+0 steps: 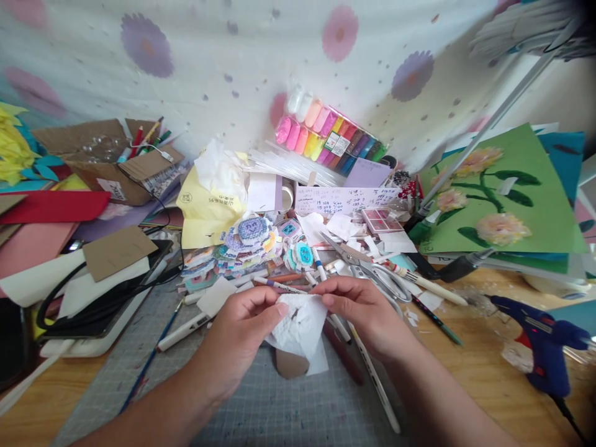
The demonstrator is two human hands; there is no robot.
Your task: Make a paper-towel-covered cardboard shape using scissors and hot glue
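A thin white tissue-like sheet (298, 329) hangs between my two hands above the grey cutting mat (233, 397). My left hand (254, 320) pinches its upper left edge between thumb and fingers. The upper right edge is pinched by my right hand (356, 310). The sheet looks crumpled in its middle. Behind its lower part shows a rounded brown cardboard piece (291, 365); what holds it up is hidden. Just beyond my fingers lie markers and silver scissors (367, 267).
Purple and blue knit-like flowers (254, 233) are piled behind my left hand. A blue glue gun (547, 347) lies at the right. At the left are a cardboard box (107, 177) and a black cable. Coloured clay packs (335, 136) and a green flower picture (535, 186) stand behind.
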